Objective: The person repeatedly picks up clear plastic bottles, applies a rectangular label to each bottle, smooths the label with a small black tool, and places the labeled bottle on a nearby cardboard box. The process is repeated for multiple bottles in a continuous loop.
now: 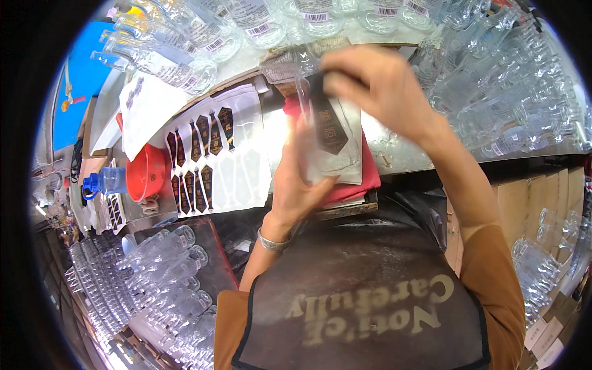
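A clear glass bottle [333, 161] lies in front of me, its neck pointing away. On its body is a dark, tie-shaped label [332, 131] with gold print. My left hand [295, 188] is closed around the bottle's left side, its thumb near the base. Over the upper part of the label hovers my right hand [385, 92], fingers bent and smeared by motion; whether it touches the bottle or holds anything, I cannot tell. Under the bottle are a pale sheet and a red cloth [370, 172]. To the left lies a white label sheet [250, 169] with several dark labels on it.
Glass bottles with printed labels [256, 21] stand along the back, and bottles [493, 92] crowd the right. A red bowl [146, 172] and a blue-capped plastic bottle [111, 180] sit at left. More bottles [179, 271] fill the lower left; cardboard boxes [524, 203] stand right.
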Available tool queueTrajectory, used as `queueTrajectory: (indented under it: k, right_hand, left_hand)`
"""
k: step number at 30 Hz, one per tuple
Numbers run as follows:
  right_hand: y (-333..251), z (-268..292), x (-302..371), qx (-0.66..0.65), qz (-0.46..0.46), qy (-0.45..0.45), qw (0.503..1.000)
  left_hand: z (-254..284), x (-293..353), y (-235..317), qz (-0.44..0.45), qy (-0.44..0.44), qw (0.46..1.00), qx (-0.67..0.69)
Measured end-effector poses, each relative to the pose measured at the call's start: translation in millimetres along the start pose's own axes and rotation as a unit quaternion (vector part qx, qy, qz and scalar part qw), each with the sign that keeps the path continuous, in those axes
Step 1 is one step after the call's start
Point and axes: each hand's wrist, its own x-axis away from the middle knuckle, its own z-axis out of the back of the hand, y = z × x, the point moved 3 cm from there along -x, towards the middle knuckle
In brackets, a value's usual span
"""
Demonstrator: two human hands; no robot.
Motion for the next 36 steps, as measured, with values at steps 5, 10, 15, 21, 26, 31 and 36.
queueTrajectory:
  k: [5,10,15,21,26,31,36]
  right_hand:
    - [-6,-7,40,-0.071,0.071,-0.015,0.995]
    - [-36,10,80,-0.115,-0.023,-0.040,0.992]
    - [-38,1,65,-0.066,0.020,-0.039,0.997]
    - [-5,-5,21,-0.037,-0.030,-0.021,0.999]
    - [38,12,-16,-0.140,-0.227,0.095,0.959]
    - [55,-3,22,-0.465,-0.386,0.096,0.791]
    - [48,-14,34,-0.373,-0.404,0.016,0.835]
  left_hand:
    - [2,3,-7,0.031,-0.004,1.000,-0.006]
    - [0,4,-13,0.029,-0.006,0.999,0.031]
    - [1,4,-10,0.021,-0.003,1.000,0.016]
    - [-1,1,-7,0.019,-0.008,1.000,0.023]
    - [22,-20,0,0.013,-0.024,0.989,0.146]
    - [23,-85,-14,0.269,0.038,0.945,0.184]
    - [-1,-106,-29,0.223,0.071,0.962,0.140]
